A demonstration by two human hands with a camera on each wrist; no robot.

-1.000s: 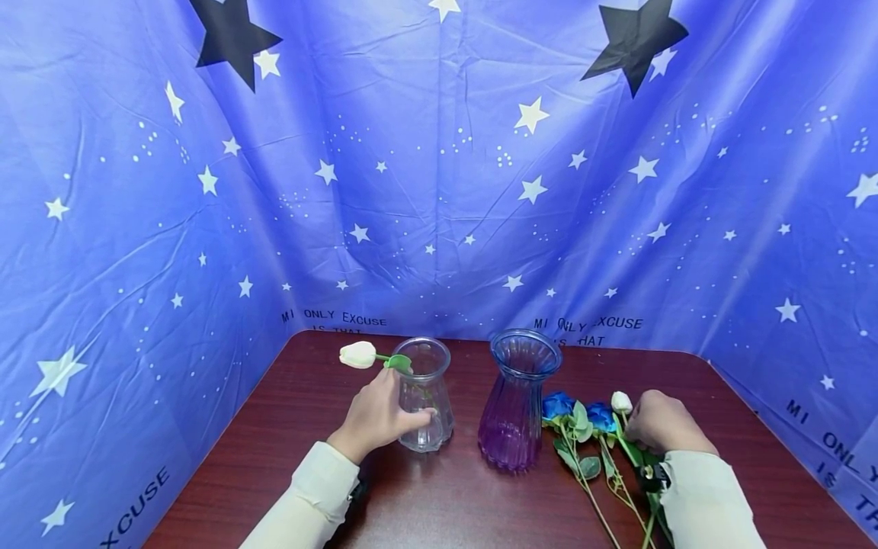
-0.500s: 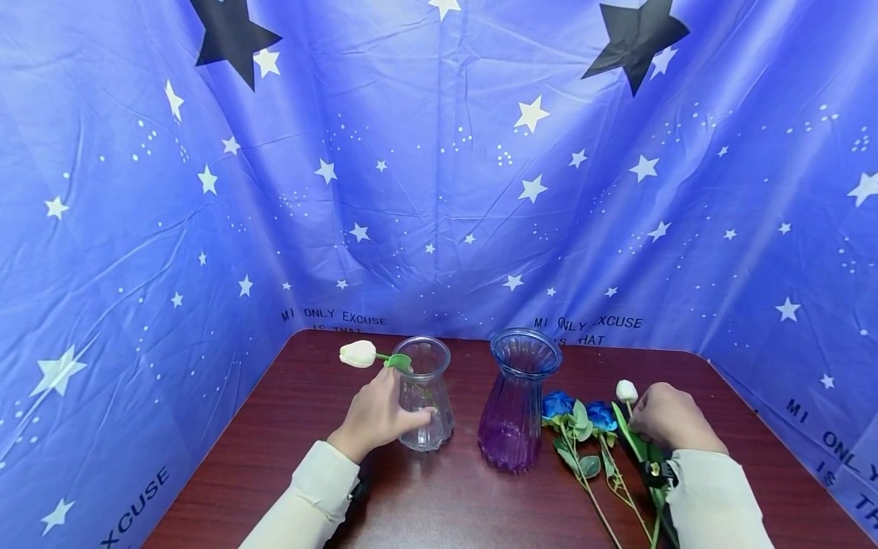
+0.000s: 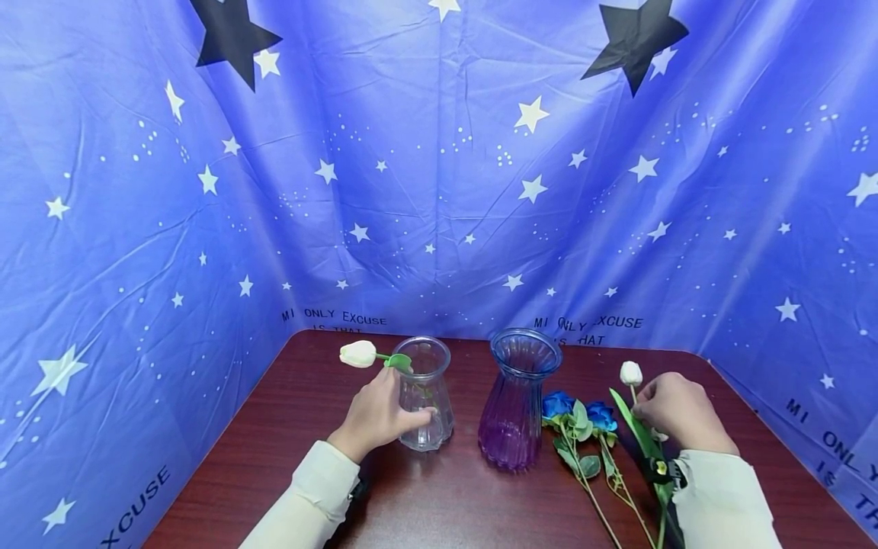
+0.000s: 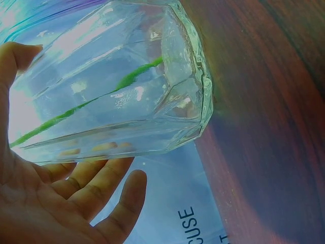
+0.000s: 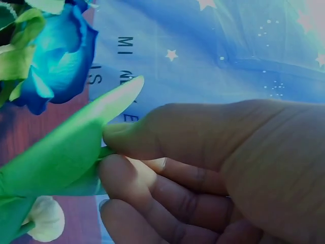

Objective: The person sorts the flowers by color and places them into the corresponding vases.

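Note:
My left hand point(image 3: 373, 415) grips a clear glass vase point(image 3: 427, 427), thumb on its near side and fingers behind it. A white tulip point(image 3: 358, 354) leans out of this vase to the left; its green stem point(image 4: 127, 80) shows through the glass. My right hand point(image 3: 679, 412) pinches the stem of another white tulip point(image 3: 631, 373) between thumb and forefinger, close to a long green leaf point(image 5: 66, 142). The bloom stands upright above the fingers. A further white tulip point(image 5: 47, 218) appears below the leaf in the right wrist view.
A blue-and-purple glass vase point(image 3: 511, 419) stands right of the clear one. Two blue roses, one nearer the vase point(image 3: 559, 405) and one farther right point(image 3: 601, 416), lie with stems toward me. A star-printed blue cloth point(image 3: 439, 191) encloses the dark red table point(image 3: 274, 457).
My right hand has risen slightly and shifted right, lifting the pinched tulip, whose bloom is higher and more upright. The left hand and both vases have stayed put.

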